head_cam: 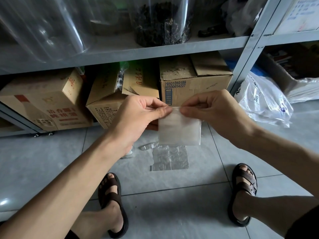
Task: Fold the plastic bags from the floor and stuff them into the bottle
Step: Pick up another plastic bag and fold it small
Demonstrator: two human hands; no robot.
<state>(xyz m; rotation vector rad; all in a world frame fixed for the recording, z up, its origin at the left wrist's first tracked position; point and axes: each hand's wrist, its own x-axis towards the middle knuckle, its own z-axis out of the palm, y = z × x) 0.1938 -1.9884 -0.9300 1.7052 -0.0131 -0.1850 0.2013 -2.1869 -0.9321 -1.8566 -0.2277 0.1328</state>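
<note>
Overhead — pinched, milky rectangular bag [179, 130]

Soft, even light; glare streaks the jars [43, 23] above the grip, faint sheen on tiles [51, 161] below; wide-angle edges bow.

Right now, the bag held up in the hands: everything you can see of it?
The folded plastic bag is milky, translucent film, folded into a flat, roughly square packet with faint crease bands. It hangs upright in the air before the cardboard boxes. The left hand and right hand pinch its top edge, thumbs nearly meeting at the middle. Its lower edge hangs free above a clear bag lying flat on the tiled floor.
</note>
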